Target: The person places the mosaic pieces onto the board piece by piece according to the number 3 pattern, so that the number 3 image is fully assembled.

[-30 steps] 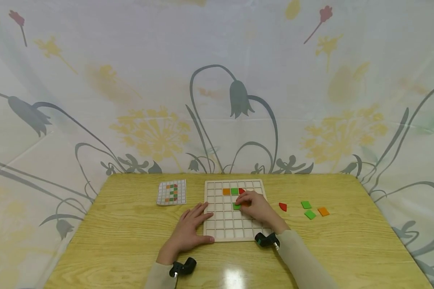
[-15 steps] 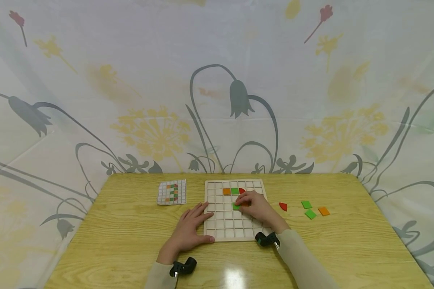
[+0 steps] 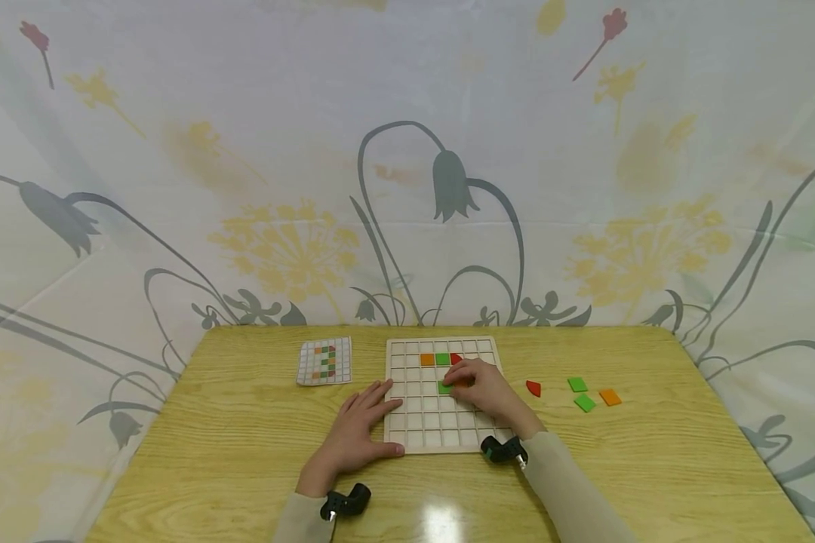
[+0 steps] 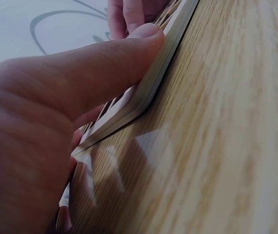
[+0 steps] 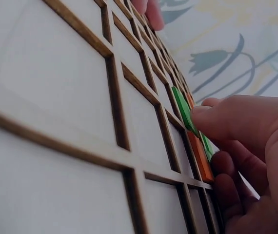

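A wooden grid board (image 3: 395,441) lies on the table. My left hand (image 3: 356,434) rests along its left side with fingers spread, the thumb (image 4: 129,48) on the board's edge. Over the middle of the grid, my right hand (image 3: 484,390) pinches a green square tile (image 3: 444,388). In the right wrist view that green tile (image 5: 183,108) stands tilted out of its cell under the thumb, beside an orange tile (image 5: 201,158) in the grid. Higher on the board sit an orange square (image 3: 427,360), a green square (image 3: 442,359) and a red quarter-round tile (image 3: 456,358), partly covered by my fingers.
A paper pattern card (image 3: 324,361) with a coloured grid lies left of the board. To the right are a loose red quarter-round piece (image 3: 533,388), two green squares (image 3: 577,385) and an orange square (image 3: 610,397). A patterned cloth (image 3: 407,188) hangs behind the table.
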Tool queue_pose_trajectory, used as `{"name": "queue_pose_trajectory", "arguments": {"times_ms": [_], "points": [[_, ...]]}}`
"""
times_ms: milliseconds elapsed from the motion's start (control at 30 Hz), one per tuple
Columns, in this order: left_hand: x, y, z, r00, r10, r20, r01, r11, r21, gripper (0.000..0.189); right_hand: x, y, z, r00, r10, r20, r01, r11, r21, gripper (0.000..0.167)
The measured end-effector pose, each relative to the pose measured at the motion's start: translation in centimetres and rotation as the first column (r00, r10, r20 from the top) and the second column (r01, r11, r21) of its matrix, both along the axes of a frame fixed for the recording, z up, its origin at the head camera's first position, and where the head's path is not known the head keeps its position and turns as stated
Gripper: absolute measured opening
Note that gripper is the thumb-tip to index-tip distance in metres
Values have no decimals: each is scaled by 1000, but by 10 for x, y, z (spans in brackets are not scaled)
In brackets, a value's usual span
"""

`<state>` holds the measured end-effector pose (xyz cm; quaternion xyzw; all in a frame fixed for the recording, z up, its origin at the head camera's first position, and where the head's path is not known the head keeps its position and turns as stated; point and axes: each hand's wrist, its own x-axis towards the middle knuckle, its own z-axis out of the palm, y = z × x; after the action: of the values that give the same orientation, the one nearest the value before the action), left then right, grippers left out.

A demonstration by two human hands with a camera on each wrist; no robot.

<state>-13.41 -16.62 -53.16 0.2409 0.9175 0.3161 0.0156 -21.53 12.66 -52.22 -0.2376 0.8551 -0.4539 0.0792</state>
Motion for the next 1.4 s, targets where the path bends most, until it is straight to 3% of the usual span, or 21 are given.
{"name": "queue_pose_trajectory", "arguments": {"times_ms": [267, 600, 1033, 1133, 1400], "points": [[2, 2, 4, 1000, -5, 15, 5, 1000, 7, 76, 0, 5, -2, 999, -43, 26, 45, 995, -94, 15], [2, 0, 6, 1000, -9, 14, 9, 1000, 0, 74, -3, 18, 6, 996, -79, 48, 86, 977, -195, 15], [1, 0, 3, 1000, -11, 16, 11, 1000, 4, 75, 7, 60, 18, 985, -168, -33, 164, 982, -95, 16], [1, 1, 3, 1000, -9, 12, 9, 1000, 2, 75, 7, 73, 11, 975, -209, -77, 203, 976, -84, 15], [0, 1, 2, 1000, -6, 10, 6, 1000, 0, 76, 20, 111, 14, 949, -286, -136, 280, 958, -63, 15]]}}
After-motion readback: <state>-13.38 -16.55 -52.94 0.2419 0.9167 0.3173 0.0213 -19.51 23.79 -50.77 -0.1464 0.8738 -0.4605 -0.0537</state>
